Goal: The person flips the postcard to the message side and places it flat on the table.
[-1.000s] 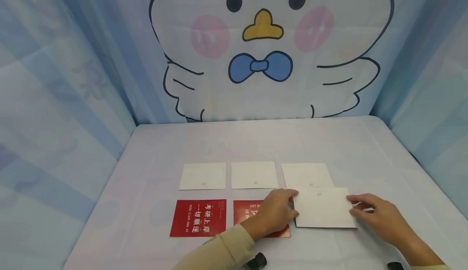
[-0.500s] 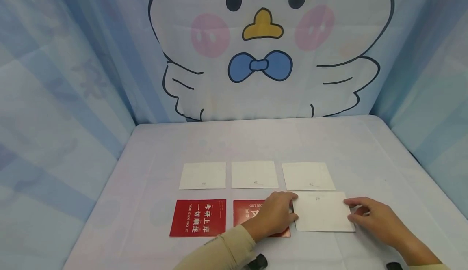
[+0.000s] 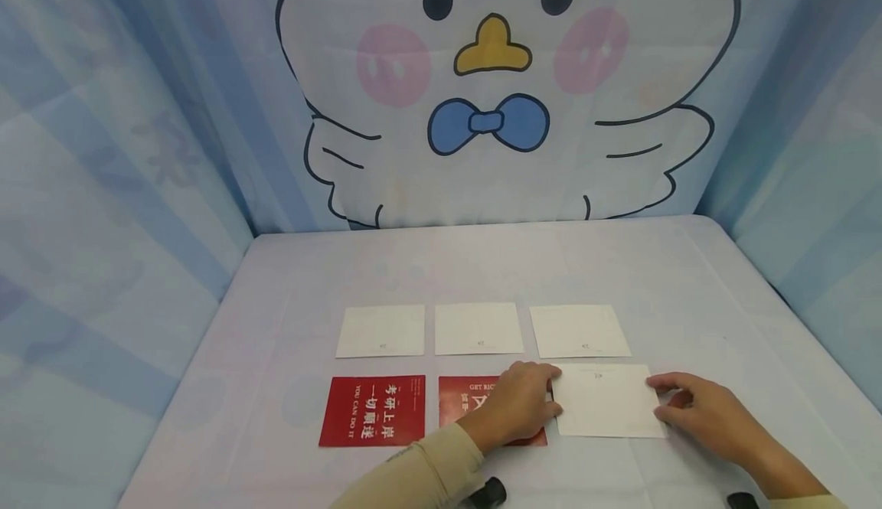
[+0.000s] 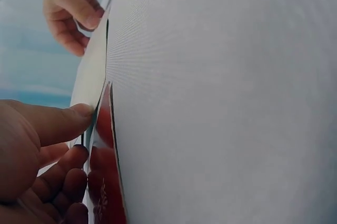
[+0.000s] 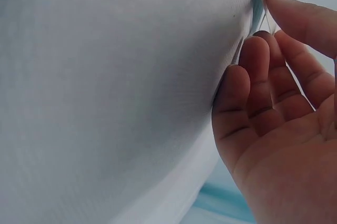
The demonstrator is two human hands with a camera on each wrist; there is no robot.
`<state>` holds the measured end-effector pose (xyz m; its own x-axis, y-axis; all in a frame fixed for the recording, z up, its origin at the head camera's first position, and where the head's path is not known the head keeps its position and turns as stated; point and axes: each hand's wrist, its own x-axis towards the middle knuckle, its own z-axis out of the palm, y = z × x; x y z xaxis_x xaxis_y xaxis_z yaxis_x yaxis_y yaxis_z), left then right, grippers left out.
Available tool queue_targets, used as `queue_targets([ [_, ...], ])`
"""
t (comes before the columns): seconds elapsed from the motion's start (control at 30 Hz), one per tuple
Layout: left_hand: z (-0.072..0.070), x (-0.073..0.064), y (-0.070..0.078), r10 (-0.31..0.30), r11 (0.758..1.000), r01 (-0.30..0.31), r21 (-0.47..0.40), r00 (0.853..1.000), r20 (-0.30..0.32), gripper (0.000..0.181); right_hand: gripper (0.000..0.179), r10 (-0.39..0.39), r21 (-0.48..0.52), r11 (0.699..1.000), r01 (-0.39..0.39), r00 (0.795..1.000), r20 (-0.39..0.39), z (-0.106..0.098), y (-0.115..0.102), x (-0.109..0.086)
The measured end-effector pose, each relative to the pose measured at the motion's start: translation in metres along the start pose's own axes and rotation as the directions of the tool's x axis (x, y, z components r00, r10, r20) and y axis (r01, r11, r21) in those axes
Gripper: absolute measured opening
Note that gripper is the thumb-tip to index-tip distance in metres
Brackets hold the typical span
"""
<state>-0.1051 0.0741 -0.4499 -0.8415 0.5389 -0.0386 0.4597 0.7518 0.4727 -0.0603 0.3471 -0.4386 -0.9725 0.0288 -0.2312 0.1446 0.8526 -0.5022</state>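
A white card [image 3: 606, 402] with a small mark near its far edge lies flat, low over the table at the front right. My left hand [image 3: 520, 406] pinches its left edge between thumb and fingers. On the opposite side, my right hand [image 3: 703, 413] holds the right edge by thumb and forefinger. The left wrist view shows the thumb [image 4: 79, 116] on the card's edge, with a red card [image 4: 107, 182] beside the curled fingers. In the head view that red card with pale lettering is partly hidden under my left hand and sleeve.
Behind, a row of white cards runs from the left one [image 3: 381, 333] past the middle one [image 3: 478, 329] to the right one [image 3: 580, 329]. Another red card [image 3: 373, 411] with white lettering lies front left. Printed cloth [image 3: 489, 187] walls the table's back and sides.
Both hands have brought the white card slightly nearer and lower, so it now sits in front of the right back-row card instead of overlapping it. The other cards stay put.
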Motion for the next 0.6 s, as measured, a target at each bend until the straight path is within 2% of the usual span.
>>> queue_targets([
  [0.23, 0.0001, 0.0008, 0.0014, 0.041, 0.996, -0.041, 0.079, 0.999, -0.005, 0.046, 0.045, 0.022, -0.004, 1.000, -0.022, 1.000, 0.012, 0.0010, 0.0013, 0.0007],
  [0.4, -0.0004, 0.0020, 0.0012, 0.038, 0.997, -0.038, 0.073, 0.999, -0.003, 0.047, 0.045, 0.022, -0.004, 1.000, -0.022, 1.000, 0.011, 0.0019, 0.0023, 0.0023],
  [0.6, 0.0016, 0.0018, 0.0002, 0.050, 0.996, -0.047, 0.079, 0.998, -0.034, 0.044, 0.043, -0.022, -0.037, 0.999, 0.021, 0.999, -0.025, 0.0027, 0.0036, 0.0023],
])
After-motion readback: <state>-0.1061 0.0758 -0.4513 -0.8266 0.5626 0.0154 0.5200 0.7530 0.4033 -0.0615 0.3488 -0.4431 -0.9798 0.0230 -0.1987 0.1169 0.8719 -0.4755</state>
